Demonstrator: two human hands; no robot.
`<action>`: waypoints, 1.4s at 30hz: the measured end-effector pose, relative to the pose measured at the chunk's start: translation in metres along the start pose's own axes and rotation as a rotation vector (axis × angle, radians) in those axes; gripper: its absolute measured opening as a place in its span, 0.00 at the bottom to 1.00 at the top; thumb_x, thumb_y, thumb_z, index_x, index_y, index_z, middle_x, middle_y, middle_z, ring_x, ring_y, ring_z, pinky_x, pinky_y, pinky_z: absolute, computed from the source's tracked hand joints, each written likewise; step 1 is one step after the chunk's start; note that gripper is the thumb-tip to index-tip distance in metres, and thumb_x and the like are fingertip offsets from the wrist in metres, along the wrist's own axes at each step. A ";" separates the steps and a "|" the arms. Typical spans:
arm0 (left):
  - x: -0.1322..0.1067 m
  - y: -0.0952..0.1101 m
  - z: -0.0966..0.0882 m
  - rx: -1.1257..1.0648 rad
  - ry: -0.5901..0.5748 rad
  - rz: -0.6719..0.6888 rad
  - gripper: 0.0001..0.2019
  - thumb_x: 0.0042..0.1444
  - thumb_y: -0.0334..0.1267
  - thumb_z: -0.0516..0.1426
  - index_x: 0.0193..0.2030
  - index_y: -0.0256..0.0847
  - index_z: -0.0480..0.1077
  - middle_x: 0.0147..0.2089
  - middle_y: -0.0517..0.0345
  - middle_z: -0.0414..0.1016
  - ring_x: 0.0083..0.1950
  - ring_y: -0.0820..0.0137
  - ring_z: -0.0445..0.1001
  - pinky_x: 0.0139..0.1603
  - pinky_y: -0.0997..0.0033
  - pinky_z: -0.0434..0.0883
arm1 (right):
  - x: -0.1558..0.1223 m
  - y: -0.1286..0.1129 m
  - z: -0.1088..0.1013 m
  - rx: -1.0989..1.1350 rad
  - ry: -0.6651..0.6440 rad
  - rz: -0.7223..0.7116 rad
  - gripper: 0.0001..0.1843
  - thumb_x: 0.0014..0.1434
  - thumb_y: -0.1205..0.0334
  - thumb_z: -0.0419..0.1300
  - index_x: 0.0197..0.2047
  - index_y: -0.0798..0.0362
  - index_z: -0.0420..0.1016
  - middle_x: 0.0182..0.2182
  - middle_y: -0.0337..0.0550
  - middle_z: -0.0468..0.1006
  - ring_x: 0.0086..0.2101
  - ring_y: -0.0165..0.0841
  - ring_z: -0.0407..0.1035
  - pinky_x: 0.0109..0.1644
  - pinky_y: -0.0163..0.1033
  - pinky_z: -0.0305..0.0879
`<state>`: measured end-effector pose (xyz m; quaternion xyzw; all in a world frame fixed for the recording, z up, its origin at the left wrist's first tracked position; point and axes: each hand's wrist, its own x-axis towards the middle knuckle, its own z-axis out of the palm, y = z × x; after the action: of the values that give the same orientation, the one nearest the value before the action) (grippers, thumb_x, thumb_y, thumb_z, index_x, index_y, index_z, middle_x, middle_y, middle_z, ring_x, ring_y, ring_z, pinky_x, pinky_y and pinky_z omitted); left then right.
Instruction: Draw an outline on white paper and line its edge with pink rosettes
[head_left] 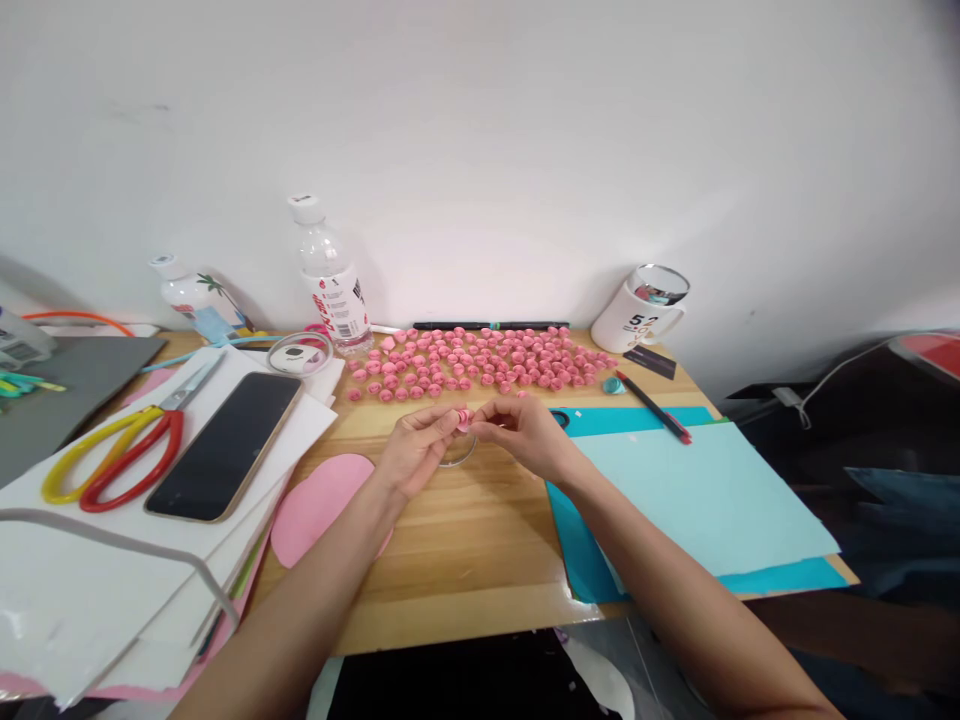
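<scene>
My left hand and my right hand meet over the middle of the wooden table. Both pinch one small pink rolled paper piece between their fingertips. Under the hands lies a clear round lid or ring, partly hidden. Just beyond the hands, several pink rolled paper pieces are spread in rows. A pink paper cut-out lies beside my left wrist.
Left: a phone and red-and-yellow scissors on white sheets. Right: light blue paper sheets and a red pen. At the back stand a water bottle, a white mug, a tape roll and black pens.
</scene>
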<state>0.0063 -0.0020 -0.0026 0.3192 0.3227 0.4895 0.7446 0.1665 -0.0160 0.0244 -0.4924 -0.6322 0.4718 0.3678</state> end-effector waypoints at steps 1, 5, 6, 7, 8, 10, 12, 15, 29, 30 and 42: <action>0.000 0.000 0.000 0.009 0.000 0.005 0.08 0.37 0.36 0.69 0.24 0.36 0.78 0.28 0.54 0.77 0.32 0.72 0.73 0.41 0.70 0.70 | 0.000 -0.001 0.001 -0.011 0.019 0.011 0.10 0.52 0.55 0.61 0.28 0.54 0.75 0.27 0.41 0.78 0.29 0.32 0.70 0.33 0.36 0.64; 0.000 0.000 0.001 0.029 0.022 0.006 0.08 0.36 0.36 0.69 0.24 0.37 0.78 0.28 0.54 0.78 0.33 0.71 0.73 0.41 0.70 0.70 | -0.002 -0.001 0.006 -0.031 0.124 0.038 0.10 0.50 0.56 0.63 0.27 0.54 0.70 0.25 0.41 0.76 0.27 0.32 0.70 0.31 0.36 0.64; 0.000 0.000 0.000 0.030 0.029 0.002 0.08 0.35 0.36 0.69 0.25 0.37 0.78 0.28 0.54 0.78 0.33 0.71 0.74 0.41 0.70 0.70 | -0.002 -0.001 0.006 -0.006 0.153 0.041 0.11 0.48 0.56 0.64 0.27 0.54 0.68 0.25 0.40 0.75 0.27 0.32 0.70 0.31 0.36 0.65; 0.000 -0.001 0.000 0.029 0.035 0.003 0.08 0.35 0.36 0.69 0.25 0.37 0.79 0.28 0.54 0.79 0.33 0.71 0.74 0.41 0.69 0.70 | -0.001 0.000 0.007 0.033 0.172 0.045 0.13 0.47 0.56 0.65 0.28 0.53 0.67 0.24 0.39 0.75 0.27 0.32 0.70 0.31 0.36 0.65; 0.000 -0.001 0.000 0.030 0.040 0.007 0.08 0.35 0.36 0.69 0.25 0.37 0.79 0.28 0.54 0.79 0.33 0.71 0.74 0.41 0.69 0.70 | -0.001 0.001 0.007 0.078 0.175 0.050 0.14 0.46 0.56 0.66 0.28 0.53 0.65 0.24 0.38 0.74 0.27 0.31 0.70 0.30 0.36 0.65; 0.001 -0.002 0.000 0.034 0.047 0.030 0.09 0.36 0.36 0.69 0.26 0.37 0.79 0.28 0.54 0.79 0.33 0.71 0.74 0.42 0.69 0.70 | 0.000 0.003 0.007 0.165 0.137 0.053 0.15 0.46 0.55 0.67 0.28 0.53 0.65 0.23 0.37 0.73 0.26 0.30 0.69 0.30 0.36 0.66; 0.001 -0.002 0.000 0.036 0.056 0.048 0.09 0.36 0.35 0.69 0.27 0.37 0.79 0.28 0.54 0.79 0.32 0.72 0.74 0.42 0.69 0.69 | 0.001 0.006 0.008 0.226 0.093 0.039 0.15 0.47 0.53 0.66 0.27 0.54 0.67 0.23 0.38 0.74 0.26 0.29 0.69 0.32 0.36 0.66; 0.002 -0.002 0.001 0.025 0.063 0.043 0.09 0.35 0.35 0.70 0.26 0.37 0.79 0.26 0.56 0.78 0.31 0.73 0.73 0.43 0.69 0.69 | 0.002 0.010 0.009 0.270 0.089 0.009 0.16 0.47 0.51 0.66 0.29 0.54 0.69 0.25 0.39 0.75 0.28 0.29 0.70 0.34 0.36 0.67; 0.002 -0.005 0.006 0.014 0.175 0.072 0.12 0.30 0.36 0.71 0.26 0.38 0.79 0.28 0.55 0.80 0.32 0.73 0.75 0.43 0.71 0.71 | -0.002 0.017 0.021 0.076 0.329 -0.012 0.15 0.50 0.50 0.63 0.29 0.53 0.70 0.24 0.41 0.75 0.25 0.32 0.70 0.31 0.38 0.68; 0.002 -0.005 0.006 0.013 0.186 0.077 0.12 0.30 0.35 0.71 0.26 0.38 0.79 0.28 0.55 0.80 0.32 0.73 0.75 0.44 0.71 0.71 | -0.003 0.017 0.022 0.059 0.332 -0.020 0.14 0.51 0.51 0.63 0.28 0.53 0.70 0.24 0.41 0.75 0.25 0.32 0.70 0.31 0.38 0.68; 0.002 -0.011 0.006 0.209 0.256 0.166 0.12 0.32 0.37 0.70 0.28 0.39 0.80 0.30 0.55 0.81 0.35 0.69 0.77 0.46 0.67 0.72 | -0.004 0.020 0.026 -0.102 0.340 -0.059 0.11 0.54 0.59 0.58 0.28 0.55 0.77 0.22 0.42 0.78 0.24 0.31 0.70 0.28 0.34 0.63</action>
<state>0.0175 -0.0049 -0.0076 0.3552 0.4365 0.5499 0.6172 0.1489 -0.0242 -0.0022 -0.5644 -0.5981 0.3379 0.4577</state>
